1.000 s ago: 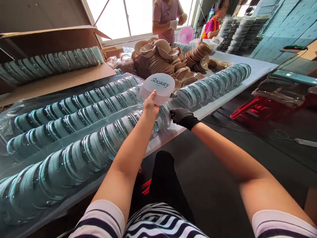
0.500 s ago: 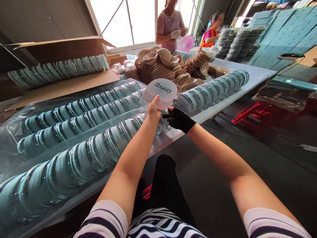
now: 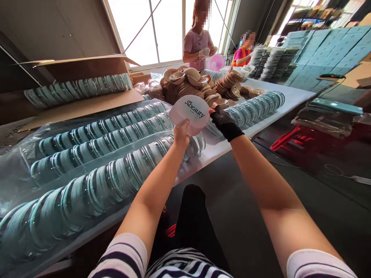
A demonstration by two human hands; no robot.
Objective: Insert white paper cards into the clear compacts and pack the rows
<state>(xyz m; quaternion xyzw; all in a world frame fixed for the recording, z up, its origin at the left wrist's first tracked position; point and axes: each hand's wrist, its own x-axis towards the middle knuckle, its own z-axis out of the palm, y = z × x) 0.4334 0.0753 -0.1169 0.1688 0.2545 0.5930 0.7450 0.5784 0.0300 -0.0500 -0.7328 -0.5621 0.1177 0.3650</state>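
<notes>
My bare left hand (image 3: 182, 133) grips a stack of white rounded cards (image 3: 188, 108) by its lower edge, thumb on top. The top card carries black "beauty" lettering. My right hand (image 3: 224, 121), in a black fingerless glove, is at the stack's right edge with thumb and finger pinched on a card; how many cards it pinches I cannot make out. Under and behind my hands lies a long row of clear-wrapped round packs (image 3: 124, 170). Another wrapped row (image 3: 257, 108) extends beyond my right hand.
Brown bowl-shaped pieces (image 3: 188, 87) are heaped behind the cards. An open cardboard box (image 3: 87, 112) with another wrapped row stands at left. Two co-workers (image 3: 198, 48) are across the table (image 3: 301, 90). A red stool (image 3: 286, 137) and stacked blue boxes (image 3: 333, 54) are at right.
My right hand has moved up and right, from below the stack to its right edge, with the thumb now raised. The card stack shifted slightly right in my left hand.
</notes>
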